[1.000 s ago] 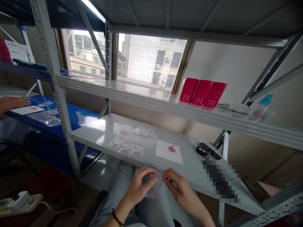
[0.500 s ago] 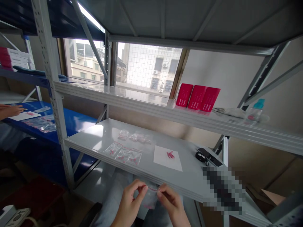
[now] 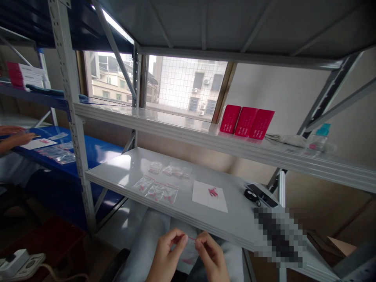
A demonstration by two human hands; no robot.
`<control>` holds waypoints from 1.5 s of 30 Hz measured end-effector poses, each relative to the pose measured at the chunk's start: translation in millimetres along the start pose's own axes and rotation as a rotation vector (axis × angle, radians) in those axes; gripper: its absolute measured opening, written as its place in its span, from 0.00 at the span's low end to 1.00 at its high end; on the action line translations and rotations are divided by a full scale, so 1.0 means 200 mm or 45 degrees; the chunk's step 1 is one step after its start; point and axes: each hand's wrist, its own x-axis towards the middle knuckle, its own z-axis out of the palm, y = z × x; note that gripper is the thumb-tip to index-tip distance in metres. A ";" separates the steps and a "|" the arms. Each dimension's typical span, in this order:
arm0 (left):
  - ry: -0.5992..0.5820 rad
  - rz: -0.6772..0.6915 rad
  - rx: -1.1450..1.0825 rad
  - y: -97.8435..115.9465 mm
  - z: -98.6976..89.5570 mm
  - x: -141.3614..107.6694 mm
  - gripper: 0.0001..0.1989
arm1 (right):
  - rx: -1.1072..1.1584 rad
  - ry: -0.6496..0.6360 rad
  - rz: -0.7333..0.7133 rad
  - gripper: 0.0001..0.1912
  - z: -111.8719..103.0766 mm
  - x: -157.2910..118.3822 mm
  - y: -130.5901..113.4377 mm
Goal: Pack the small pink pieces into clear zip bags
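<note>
Over my lap, just below the shelf's front edge, I hold a small clear zip bag (image 3: 189,250) by its red-lined top. My left hand (image 3: 170,250) pinches one end of that top between thumb and forefinger. The other end sits in the pinch of my right hand (image 3: 210,252). Something pinkish shows low in the bag, too blurred to name. On the shelf ahead, a white sheet of paper (image 3: 202,197) bears a small heap of pink-red pieces (image 3: 213,192). To its left lie several clear zip bags (image 3: 158,192) with pink-red bits inside.
Further back are more clear bags (image 3: 176,171). A black coiled tape-like item (image 3: 251,195) lies by a dark flat device (image 3: 263,196). Pink boxes (image 3: 246,122) and a spray bottle (image 3: 320,137) stand on the upper shelf. At far left, another person's hands (image 3: 20,137) work over a blue shelf.
My hands have moved slightly down and to the right, and are closer together on the bag's top. The view has shifted a little. The other person's hands have moved.
</note>
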 end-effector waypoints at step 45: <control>-0.024 0.238 1.512 0.04 -0.54 1.22 0.14 | -0.637 -0.110 -0.175 0.24 -0.28 -0.02 0.22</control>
